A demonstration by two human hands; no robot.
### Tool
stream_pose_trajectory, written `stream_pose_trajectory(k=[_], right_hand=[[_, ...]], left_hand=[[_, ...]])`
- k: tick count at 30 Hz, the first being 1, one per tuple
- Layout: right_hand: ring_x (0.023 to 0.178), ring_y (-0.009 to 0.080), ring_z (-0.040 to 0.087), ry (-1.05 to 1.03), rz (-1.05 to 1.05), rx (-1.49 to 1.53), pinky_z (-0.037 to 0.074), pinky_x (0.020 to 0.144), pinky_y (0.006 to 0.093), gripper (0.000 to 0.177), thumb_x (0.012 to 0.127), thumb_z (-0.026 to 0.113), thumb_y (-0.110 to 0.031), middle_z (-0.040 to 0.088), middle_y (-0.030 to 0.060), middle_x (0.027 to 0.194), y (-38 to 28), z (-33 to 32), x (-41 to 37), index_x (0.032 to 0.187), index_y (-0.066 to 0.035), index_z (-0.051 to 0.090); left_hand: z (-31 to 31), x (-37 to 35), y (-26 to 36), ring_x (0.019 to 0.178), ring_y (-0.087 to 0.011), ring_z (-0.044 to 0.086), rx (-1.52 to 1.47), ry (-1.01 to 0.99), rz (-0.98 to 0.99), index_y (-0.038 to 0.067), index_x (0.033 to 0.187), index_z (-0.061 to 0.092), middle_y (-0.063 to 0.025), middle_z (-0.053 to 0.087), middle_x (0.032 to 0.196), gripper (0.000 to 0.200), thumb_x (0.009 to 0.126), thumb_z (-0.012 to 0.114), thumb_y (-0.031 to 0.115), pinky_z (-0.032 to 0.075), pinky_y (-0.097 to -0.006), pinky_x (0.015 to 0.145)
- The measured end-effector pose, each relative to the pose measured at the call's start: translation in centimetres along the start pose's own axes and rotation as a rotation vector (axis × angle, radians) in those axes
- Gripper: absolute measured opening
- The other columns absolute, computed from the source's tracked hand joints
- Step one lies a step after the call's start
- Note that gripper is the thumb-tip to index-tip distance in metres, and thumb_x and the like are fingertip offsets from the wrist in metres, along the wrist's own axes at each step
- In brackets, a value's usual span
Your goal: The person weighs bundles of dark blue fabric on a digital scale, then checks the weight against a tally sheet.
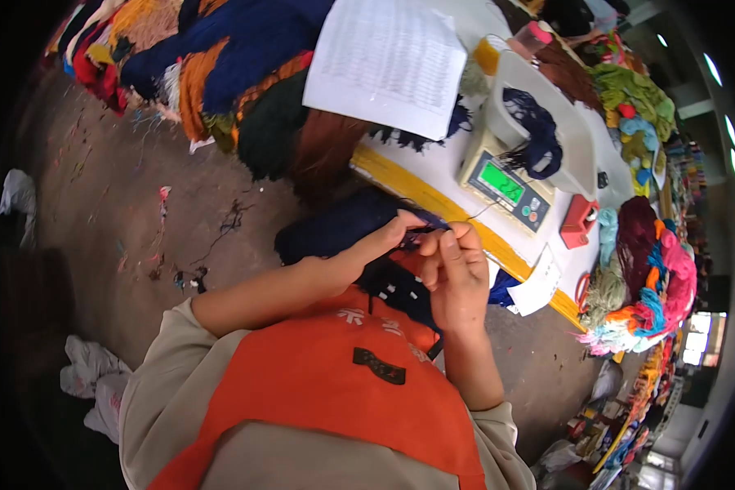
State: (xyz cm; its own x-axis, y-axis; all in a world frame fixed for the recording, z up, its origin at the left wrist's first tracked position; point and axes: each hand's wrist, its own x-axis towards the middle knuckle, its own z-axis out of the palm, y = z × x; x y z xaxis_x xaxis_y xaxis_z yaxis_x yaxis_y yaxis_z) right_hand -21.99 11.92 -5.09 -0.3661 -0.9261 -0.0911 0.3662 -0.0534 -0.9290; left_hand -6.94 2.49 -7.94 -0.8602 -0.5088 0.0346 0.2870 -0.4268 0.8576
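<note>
Navy yarn (339,222) lies in a thick bundle beside the left hand (392,234), near the table (433,194); that hand's fingers reach out close together, their grip unclear. Next, the right hand (455,265) pinches a thin dark strand (483,211) between thumb and forefinger. Beyond, a scale (506,186) bears a white tray (578,135) with dark yarn (539,135), then come a red object (578,221) and coloured skeins (676,278).
</note>
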Motion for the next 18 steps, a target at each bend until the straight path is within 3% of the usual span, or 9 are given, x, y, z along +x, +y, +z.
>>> stream_pose_trajectory(k=[2,3,5,6,9,12,14,16,18], right_hand=[[0.057,0.0018,0.045,-0.021,-0.011,-0.091,0.034,0.050,0.0169,0.011,0.103,0.055,-0.017,0.062,-0.0003,0.083,0.6,0.0,0.3,0.104,-0.006,0.058],[0.063,0.0031,0.047,-0.044,0.001,-0.237,0.038,0.058,0.0165,0.012,0.102,0.058,-0.013,0.058,-0.0023,0.081,0.2,0.3,0.1,0.109,-0.004,0.060],[0.093,0.0109,0.055,-0.118,-0.084,-0.378,0.043,0.085,0.0236,0.020,0.092,0.067,-0.001,0.059,0.0015,0.100,1.1,0.6,0.5,0.112,-0.001,0.064],[0.094,0.0116,0.053,-0.145,-0.218,-0.487,0.043,0.085,0.0250,0.019,0.090,0.069,0.001,0.058,0.0023,0.103,1.1,0.9,0.7,0.108,-0.001,0.065],[0.086,0.0101,0.050,-0.122,-0.274,-0.452,0.040,0.079,0.0223,0.012,0.090,0.069,0.001,0.056,0.0015,0.097,1.7,0.3,1.0,0.101,0.000,0.064],[0.078,0.0054,0.046,-0.049,-0.136,-0.314,0.038,0.071,0.0190,0.009,0.090,0.069,0.001,0.054,-0.0003,0.097,0.9,0.8,0.6,0.093,-0.002,0.061],[0.075,0.0048,0.046,-0.053,-0.128,-0.293,0.039,0.066,0.0188,0.008,0.091,0.069,0.000,0.054,-0.0001,0.098,0.7,1.0,0.6,0.093,-0.002,0.061],[0.073,0.0042,0.046,-0.056,-0.116,-0.277,0.039,0.062,0.0187,0.007,0.091,0.068,0.000,0.054,0.0000,0.099,0.8,0.9,0.6,0.093,-0.002,0.062],[0.068,0.0035,0.047,-0.088,-0.153,-0.305,0.038,0.055,0.0186,0.003,0.095,0.063,-0.003,0.056,0.0008,0.103,1.3,0.6,0.7,0.098,-0.003,0.061]], left_hand=[[-0.1,-0.2,0.1,0.125,-0.0166,0.052,-0.062,0.003,-0.060,-0.003,0.140,0.048,-0.0106,0.055,0.137,0.059,0.107,0.039,0.045,0.039,-0.0332,0.108],[-0.1,-0.2,0.1,0.125,-0.0166,0.052,-0.062,0.012,-0.062,-0.003,0.140,0.048,-0.0106,0.055,0.137,0.059,0.107,0.039,0.045,0.039,-0.0332,0.108],[-0.2,-0.2,0.1,0.131,-0.0176,0.049,0.042,-0.020,-0.049,-0.003,0.145,0.043,-0.0111,0.053,0.141,0.062,0.107,0.039,0.045,0.036,-0.0336,0.111],[-0.4,-0.2,0.4,0.135,-0.0184,0.045,0.085,-0.056,-0.046,-0.003,0.149,0.039,-0.0107,0.051,0.143,0.062,0.107,0.040,0.043,0.034,-0.0341,0.114],[-1.1,0.0,-1.1,0.131,-0.0177,0.049,0.007,-0.006,-0.052,-0.002,0.144,0.045,-0.0102,0.053,0.141,0.056,0.107,0.041,0.040,0.037,-0.0334,0.111],[-0.5,-0.1,-0.3,0.126,-0.0171,0.053,-0.191,0.045,-0.059,-0.001,0.140,0.050,-0.0091,0.056,0.137,0.050,0.108,0.042,0.036,0.040,-0.0330,0.108],[-0.4,-0.1,1.8,0.117,-0.0169,0.059,-0.091,0.064,0.021,0.000,0.133,0.057,-0.0082,0.063,0.127,0.040,0.106,0.048,0.029,0.044,-0.0320,0.104],[-1.3,0.4,2.7,0.110,-0.0164,0.062,0.481,0.026,0.266,0.000,0.120,0.065,-0.0086,0.067,0.119,0.029,0.101,0.057,0.021,0.047,-0.0317,0.097],[-1.6,0.3,3.4,0.106,-0.0163,0.062,0.548,0.032,0.236,0.000,0.113,0.066,-0.0088,0.068,0.114,0.025,0.099,0.059,0.019,0.048,-0.0314,0.094]])
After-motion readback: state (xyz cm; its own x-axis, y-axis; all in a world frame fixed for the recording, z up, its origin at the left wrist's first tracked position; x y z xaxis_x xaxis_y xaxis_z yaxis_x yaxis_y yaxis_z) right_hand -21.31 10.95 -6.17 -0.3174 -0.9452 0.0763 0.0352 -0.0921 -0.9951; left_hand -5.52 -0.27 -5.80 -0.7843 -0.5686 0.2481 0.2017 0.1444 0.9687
